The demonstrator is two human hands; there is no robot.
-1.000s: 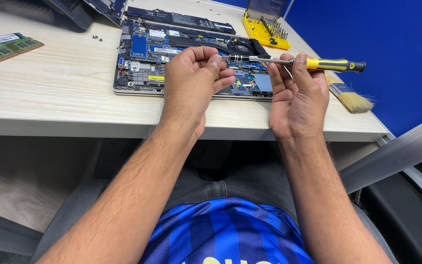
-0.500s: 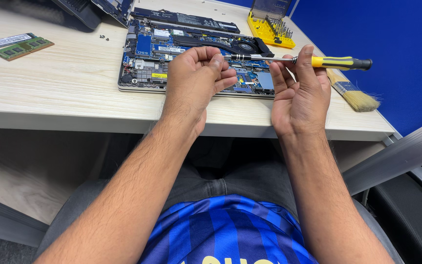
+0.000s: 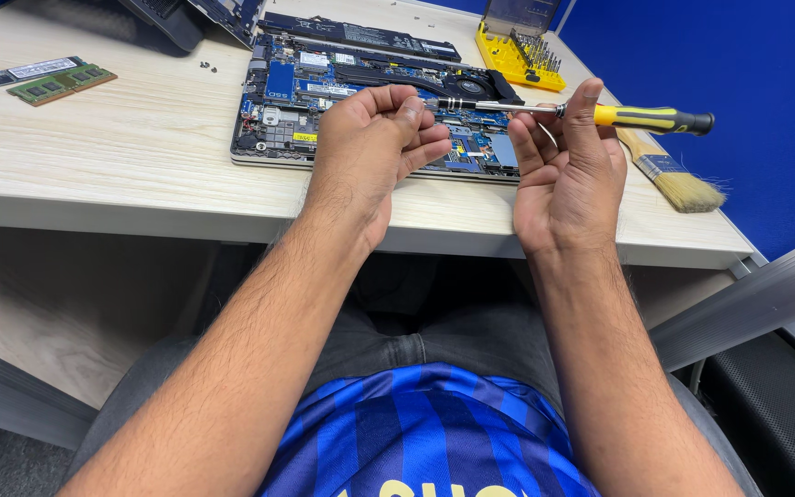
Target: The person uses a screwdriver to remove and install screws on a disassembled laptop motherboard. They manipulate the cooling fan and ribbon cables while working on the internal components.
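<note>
Our left hand (image 3: 374, 147) is curled nearly closed, its fingertips pinched around the metal tip of the screwdriver (image 3: 600, 114), and we cannot tell if something small sits between them. Our right hand (image 3: 568, 175) is half open, palm turned to us, and it grips the shaft just before the yellow and black handle with the thumb and first fingers, so the tool lies level between both hands, above the front edge of the wooden table (image 3: 121, 156). Just behind the hands we see the opened laptop (image 3: 342, 83), its bottom cover already off, with the blue board, the fan and the long black battery exposed. We judge the disassembly is well advanced, but the inner parts are mostly in place. Right of it lies a brush (image 3: 678, 179). Farther away are two loose screws (image 3: 206, 66), two memory modules (image 3: 43, 78) at left, and a yellow bit set (image 3: 517, 55).
</note>
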